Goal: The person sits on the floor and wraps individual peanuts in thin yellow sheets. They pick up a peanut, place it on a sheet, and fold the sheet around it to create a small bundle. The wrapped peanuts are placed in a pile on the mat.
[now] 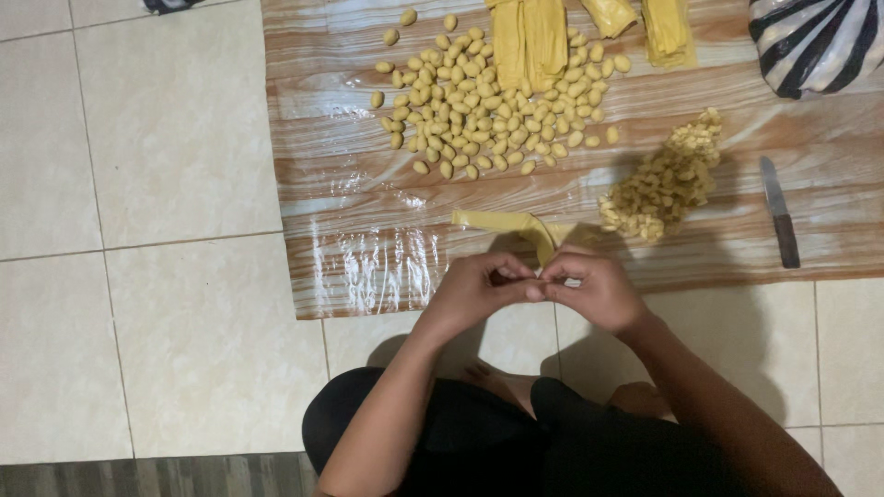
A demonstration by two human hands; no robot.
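Hands pinching a thin yellow dough strip over a floor mat

Left hand [479, 290] and right hand [594, 290] meet fingertip to fingertip, both closed on the near end of the long, flat yellow dough strip [502, 222], which trails left across the glossy wood-patterned plastic mat [368, 230] on the pale tiled floor [138, 184]. Small oval dough pieces [488, 97] lie spread apart beyond; a heap of cut bits [663, 179] sits right, near a steel-bladed, dark-handled knife [780, 224]. Folded yellow sheets [529, 37] lie at the far edge beside a black-and-white striped bag [815, 41].
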